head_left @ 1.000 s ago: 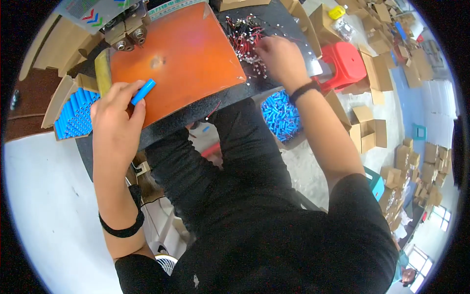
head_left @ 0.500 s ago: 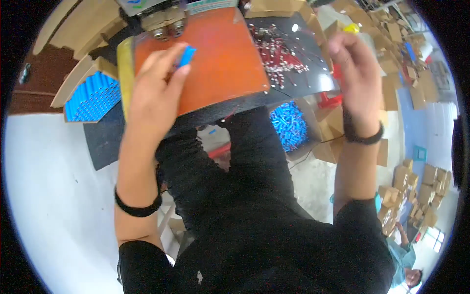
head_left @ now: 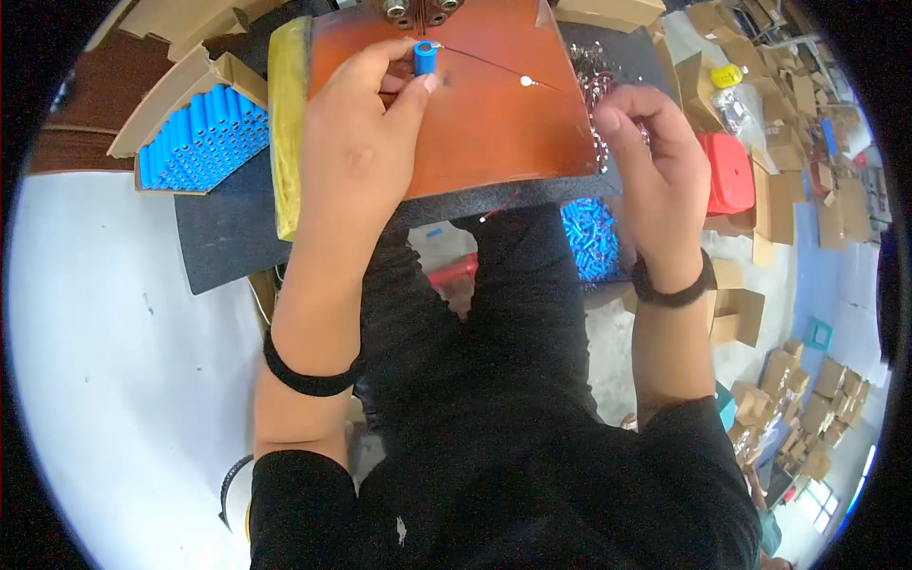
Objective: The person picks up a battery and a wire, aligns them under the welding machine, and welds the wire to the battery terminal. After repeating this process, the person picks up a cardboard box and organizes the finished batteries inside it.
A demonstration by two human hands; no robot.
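Note:
My left hand (head_left: 366, 138) pinches a blue cylindrical battery cell (head_left: 425, 60) upright between thumb and fingers, above the orange work mat (head_left: 494, 133). From the cell's top end a thin dark wire (head_left: 480, 63) stretches to the right, with a small white connector (head_left: 526, 82) along it. My right hand (head_left: 660, 157) is raised beside the mat's right edge, thumb and index finger curled together. What its fingertips hold, if anything, is too small to make out. Behind them lies a heap of red and dark wires with white connectors (head_left: 600, 71), partly hidden by that hand.
A machine with two round metal parts (head_left: 418, 9) stands at the mat's far edge. Left of the yellow strip (head_left: 288, 123), a cardboard box (head_left: 180, 90) holds stacked blue cells. Loose blue cells (head_left: 591, 237) fill a box below the table. A red container (head_left: 727, 174) stands at right.
The view has shifted. The left hand has turned the blue cell upright, and a wire now shows running from its top. My right hand has moved inward, closer to the mat.

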